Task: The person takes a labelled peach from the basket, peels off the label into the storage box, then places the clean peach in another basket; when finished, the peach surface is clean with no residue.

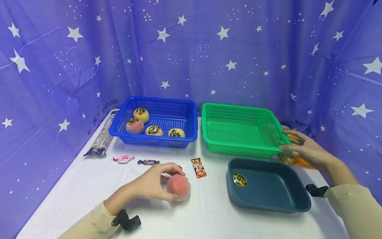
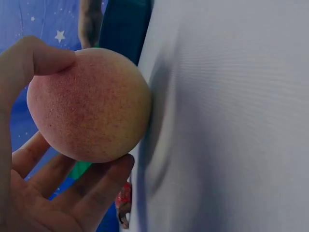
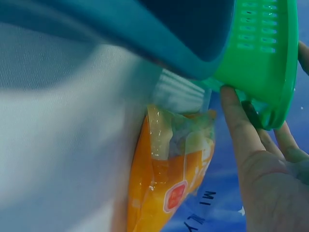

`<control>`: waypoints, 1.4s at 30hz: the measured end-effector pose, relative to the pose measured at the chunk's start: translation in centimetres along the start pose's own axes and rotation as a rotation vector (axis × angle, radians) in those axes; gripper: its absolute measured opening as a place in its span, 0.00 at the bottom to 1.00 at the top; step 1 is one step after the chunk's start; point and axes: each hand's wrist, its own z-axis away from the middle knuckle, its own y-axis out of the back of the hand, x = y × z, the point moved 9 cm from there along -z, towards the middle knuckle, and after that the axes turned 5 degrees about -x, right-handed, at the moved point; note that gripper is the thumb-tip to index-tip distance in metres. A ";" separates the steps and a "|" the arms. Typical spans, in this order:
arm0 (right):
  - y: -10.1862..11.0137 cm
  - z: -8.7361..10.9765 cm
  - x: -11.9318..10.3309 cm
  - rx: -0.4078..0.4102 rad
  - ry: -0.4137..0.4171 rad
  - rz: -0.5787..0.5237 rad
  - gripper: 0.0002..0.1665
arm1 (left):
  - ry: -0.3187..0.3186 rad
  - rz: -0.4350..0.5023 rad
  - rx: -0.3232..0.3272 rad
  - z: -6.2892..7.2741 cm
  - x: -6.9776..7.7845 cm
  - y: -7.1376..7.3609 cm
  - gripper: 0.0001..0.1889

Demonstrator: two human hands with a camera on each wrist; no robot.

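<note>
Head view: left hand (image 1: 152, 181) part-curled, grips peach (image 1: 179, 188) at 6 o'clock, left of dark tray (image 1: 265, 189). Right hand (image 1: 311, 151) part-curled, pinches rim of green basket (image 1: 232, 132).

Left wrist: thumb presses peach at its 11 o'clock, fingertip at 5.

Right wrist: orange packet (image 3: 169, 169) (glossy) near 6 o'clock.
</note>
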 end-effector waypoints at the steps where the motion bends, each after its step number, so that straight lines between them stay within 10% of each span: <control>1: 0.0 0.0 0.0 -0.004 0.000 0.001 0.54 | -0.004 0.003 -0.015 -0.1 0.2 -0.1 0.34; 11: 0.1 -0.3 0.3 0.005 0.023 -0.007 0.57 | -0.058 -0.002 -0.108 -2.6 4.1 -0.2 0.34; 22: 0.1 -0.3 0.5 0.019 0.030 -0.030 0.56 | -0.086 -0.087 -0.133 -10.5 8.9 3.5 0.31; 33: -0.1 -0.2 0.4 0.028 0.043 -0.052 0.54 | 0.029 -0.144 -0.184 -18.1 8.8 6.2 0.30; 42: -0.2 -0.4 0.4 0.025 0.030 -0.056 0.57 | 0.158 -0.052 -0.173 -21.8 7.7 7.2 0.30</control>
